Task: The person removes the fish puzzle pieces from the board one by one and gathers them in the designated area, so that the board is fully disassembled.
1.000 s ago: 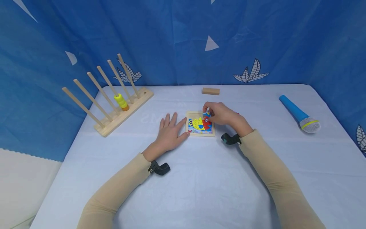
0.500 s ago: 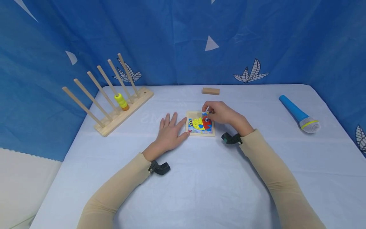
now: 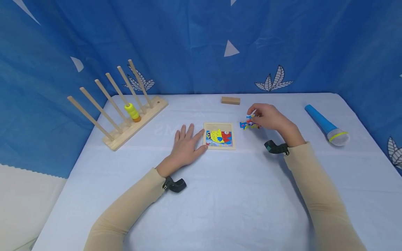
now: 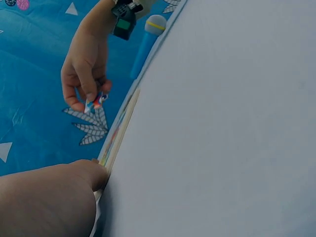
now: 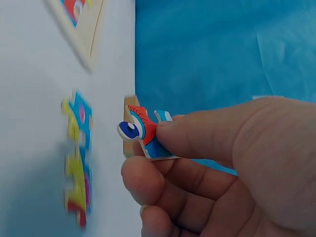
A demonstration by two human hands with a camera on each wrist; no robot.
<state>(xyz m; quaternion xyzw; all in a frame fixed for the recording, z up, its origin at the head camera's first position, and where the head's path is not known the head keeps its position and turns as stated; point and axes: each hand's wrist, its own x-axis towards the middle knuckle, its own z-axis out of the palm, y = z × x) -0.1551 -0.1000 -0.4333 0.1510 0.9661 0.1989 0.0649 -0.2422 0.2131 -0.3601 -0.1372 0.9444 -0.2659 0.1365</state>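
Observation:
A puzzle board (image 3: 233, 142) with a light wooden frame lies mid-table, a yellow and red fish picture in its lower part and bare wood along its top. My left hand (image 3: 185, 147) lies flat with spread fingers; its thumb and index finger touch the board's left edge. Between thumb and fingers of my right hand (image 3: 270, 116) I pinch a jigsaw piece (image 5: 143, 129), red and blue with a printed eye. It is above the table, to the right of the board. Under that hand lie loose jigsaw pieces (image 5: 77, 158), yellow and blue, partly hidden in the head view.
A wooden peg stand (image 3: 138, 127) with yellow and orange beads on one peg stands at the left. A small wooden block (image 3: 230, 100) lies near the back edge. At the right is a blue toy microphone (image 3: 326, 124). A blue curtain (image 3: 188, 45) hangs behind the table.
My right hand has lifted the jigsaw piece off the board and carried it to the right, above the loose pieces. The board's upper strip is now bare. My left hand stays put.

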